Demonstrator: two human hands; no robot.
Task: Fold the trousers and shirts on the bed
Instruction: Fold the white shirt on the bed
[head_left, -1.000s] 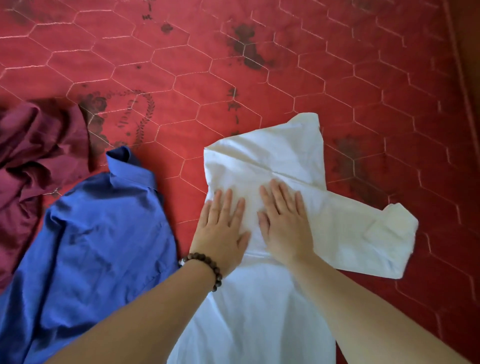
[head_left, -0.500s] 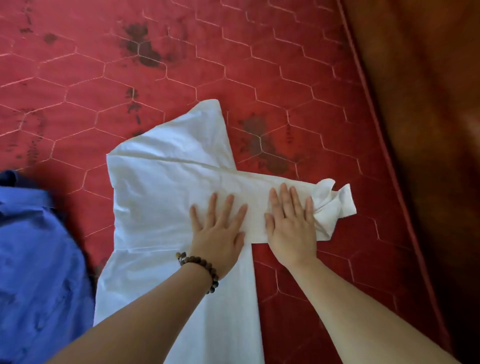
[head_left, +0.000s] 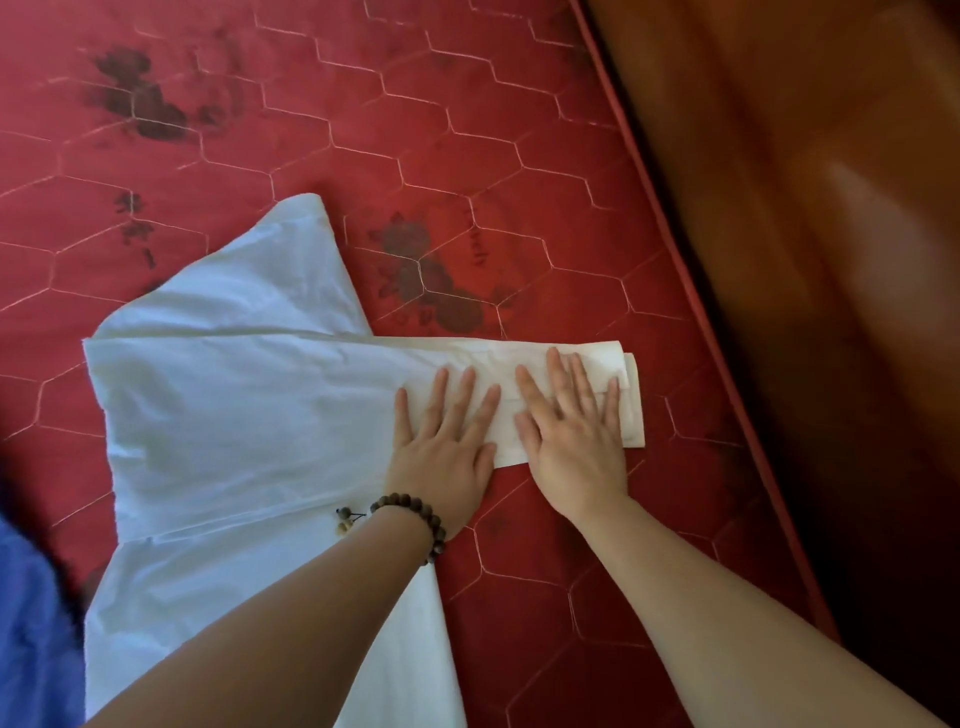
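Here the red quilted bed (head_left: 467, 130) carries a white cotton shirt (head_left: 234, 415) whose folded sleeve (head_left: 566, 358) runs rightward. Both the right hand (head_left: 571, 431), nearer its cuff, and the left hand (head_left: 447, 436) press flat, fingers (head_left: 556, 369) straight, gripping nothing.

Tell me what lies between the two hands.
In the head view, only white shirt sleeve fabric lies between left hand and right hand.

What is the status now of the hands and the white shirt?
Left hand and right hand open, pressing flat. White shirt part folded, sleeve smoothed. Blue garment apart, nothing in the way.
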